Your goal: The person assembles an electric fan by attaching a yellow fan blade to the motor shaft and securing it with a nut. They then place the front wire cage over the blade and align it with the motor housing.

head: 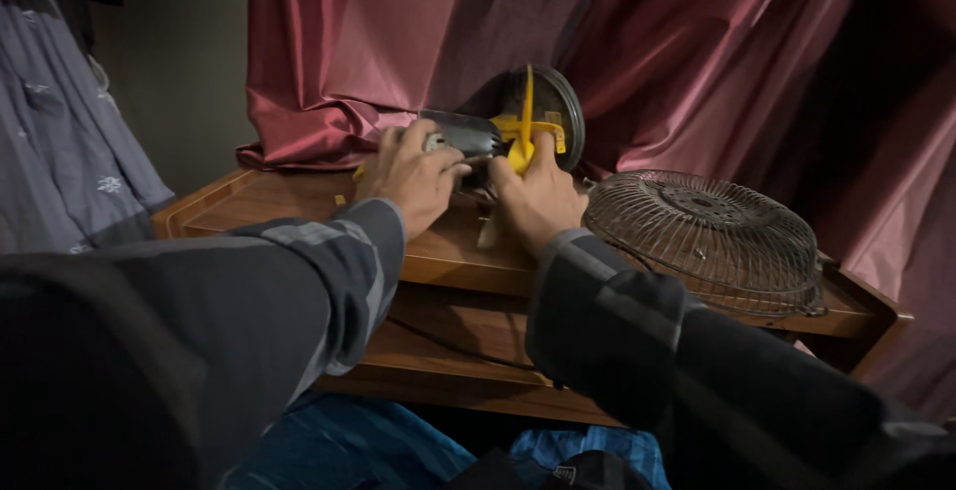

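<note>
Wooden table [299,201], seen from the head camera, is bearing a dismantled fan. Both hands are working at the fan's motor [463,133], a grey housing lying on its side near the table's rear edge, in front of a maroon curtain [398,22].

Left hand [410,176] is lying over the left end of the motor, fingers curled and closed around the housing. Right hand [538,199] is resting just right of it, fingers closed on the base of the yellow blade [525,126]; the fingertips are hidden, so the exact hold cannot be told. One blade is standing upright, edge-on to the camera. Behind the blade, a round dark guard [566,102] is standing on edge against the curtain.

Right of the hands, a wire grille [707,236] is lying dome-up on the table, near the right hand but apart from it. Dark striped sleeves [329,271] are covering both forearms. Grey patterned cloth [60,151] is hanging at the far left. Blue fabric [339,450] is showing below the table.
</note>
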